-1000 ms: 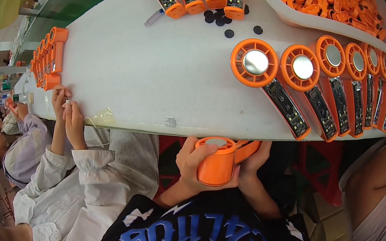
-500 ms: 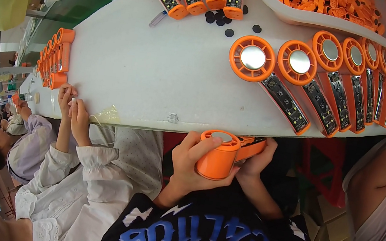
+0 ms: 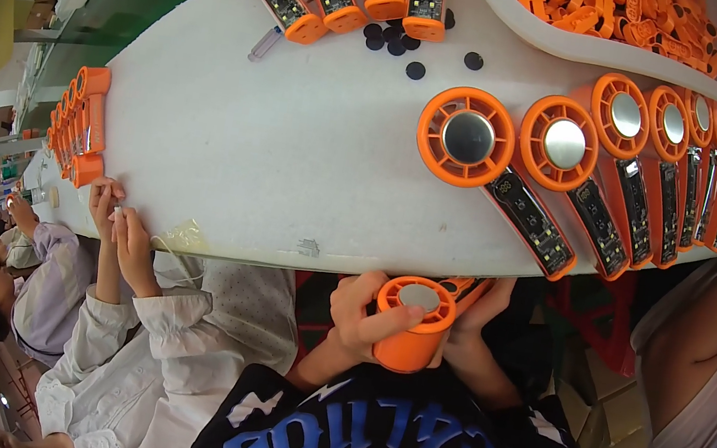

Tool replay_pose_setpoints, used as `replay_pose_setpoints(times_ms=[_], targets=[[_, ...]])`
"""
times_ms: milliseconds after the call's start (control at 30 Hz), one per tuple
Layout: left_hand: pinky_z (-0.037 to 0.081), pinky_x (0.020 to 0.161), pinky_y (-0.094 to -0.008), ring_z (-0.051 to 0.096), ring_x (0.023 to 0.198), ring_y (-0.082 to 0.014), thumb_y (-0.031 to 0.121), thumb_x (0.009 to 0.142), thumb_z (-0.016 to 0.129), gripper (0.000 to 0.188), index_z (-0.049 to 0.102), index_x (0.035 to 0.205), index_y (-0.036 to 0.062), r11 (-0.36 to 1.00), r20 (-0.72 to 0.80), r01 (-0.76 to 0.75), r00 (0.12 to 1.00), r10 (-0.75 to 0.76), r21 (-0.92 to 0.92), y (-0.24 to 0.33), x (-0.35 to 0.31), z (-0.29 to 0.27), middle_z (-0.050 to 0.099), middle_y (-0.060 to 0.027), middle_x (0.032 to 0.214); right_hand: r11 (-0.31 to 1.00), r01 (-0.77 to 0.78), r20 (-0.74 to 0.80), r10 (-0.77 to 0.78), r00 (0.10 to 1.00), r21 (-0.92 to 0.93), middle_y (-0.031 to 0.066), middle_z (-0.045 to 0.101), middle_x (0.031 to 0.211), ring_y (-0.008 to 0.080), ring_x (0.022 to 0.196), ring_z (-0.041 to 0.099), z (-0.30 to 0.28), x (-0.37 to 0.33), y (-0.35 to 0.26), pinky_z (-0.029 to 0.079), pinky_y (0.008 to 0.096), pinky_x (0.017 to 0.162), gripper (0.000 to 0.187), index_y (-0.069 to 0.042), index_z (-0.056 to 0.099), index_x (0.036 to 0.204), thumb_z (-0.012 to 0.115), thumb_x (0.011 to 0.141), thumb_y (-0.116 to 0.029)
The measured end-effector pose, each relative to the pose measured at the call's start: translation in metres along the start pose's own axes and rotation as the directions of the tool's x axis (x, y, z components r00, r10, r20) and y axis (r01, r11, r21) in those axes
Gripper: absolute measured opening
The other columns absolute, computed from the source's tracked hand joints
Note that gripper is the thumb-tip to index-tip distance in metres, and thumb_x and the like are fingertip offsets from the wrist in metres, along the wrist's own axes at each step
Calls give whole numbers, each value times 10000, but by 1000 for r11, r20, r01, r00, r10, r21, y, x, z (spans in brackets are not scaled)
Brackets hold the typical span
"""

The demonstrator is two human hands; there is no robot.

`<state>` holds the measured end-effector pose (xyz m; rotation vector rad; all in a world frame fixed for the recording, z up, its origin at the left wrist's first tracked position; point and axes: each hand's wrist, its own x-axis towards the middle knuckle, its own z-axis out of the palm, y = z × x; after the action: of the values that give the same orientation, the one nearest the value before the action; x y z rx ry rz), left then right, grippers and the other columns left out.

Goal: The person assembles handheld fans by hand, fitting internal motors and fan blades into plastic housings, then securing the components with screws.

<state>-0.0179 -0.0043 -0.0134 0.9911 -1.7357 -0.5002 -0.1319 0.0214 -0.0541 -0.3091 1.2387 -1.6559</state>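
Left hand: I see it wrapped around the orange fan, one fingertip at its silver disc.
Right hand: gripping the handle, fingers partly hidden.
Fan: lower centre of my frame, below the white table's edge.

Orange cylindrical-headed plastic device: smooth, satin gloss; its round silver disc metallic, dull sheen. Orange spoked-head plastic devices: smooth, glossy; round silver metal discs, mirror-like. White flat tabletop: mostly matt. Small black round discs: matt. Clear plastic tape: glossy, wrinkled.
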Motion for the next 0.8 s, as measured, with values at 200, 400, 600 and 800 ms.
replay_pose_setpoints(times_ms=[200,400,600,800], targets=[[445,484,-257,554,554,-203,280,561,880,627,574,1087,125,999,11,43,999,-43,18,6,6,0,550,-104,748,982,30,-61,-43,997,-189,79,578,1101,145,963,586,-2,3,5,494,270,824,358,-18,491,1186,334,1042,-305],[490,551,-287,583,624,-216,253,559,884,716,518,1149,77,981,85,149,983,-160,128,31,18,-3,599,-120,847,938,-296,-86,315,945,179,64,589,1096,129,963,592,-5,2,-7,495,267,827,393,-35,507,1200,342,1036,-351],[527,697,-308,645,791,-201,186,562,889,756,476,1173,23,930,185,274,929,-322,243,44,19,-5,629,-137,941,874,-400,-6,418,909,275,58,610,1078,137,953,600,-13,3,4,493,281,840,391,-45,520,1184,347,1033,-361],[522,684,-313,638,770,-214,176,551,888,754,482,1168,23,913,214,286,911,-353,291,42,19,0,620,-128,941,837,-405,-137,480,867,367,55,625,1026,133,855,611,-1,4,6,506,263,734,376,-41,532,1135,354,1027,-354]])
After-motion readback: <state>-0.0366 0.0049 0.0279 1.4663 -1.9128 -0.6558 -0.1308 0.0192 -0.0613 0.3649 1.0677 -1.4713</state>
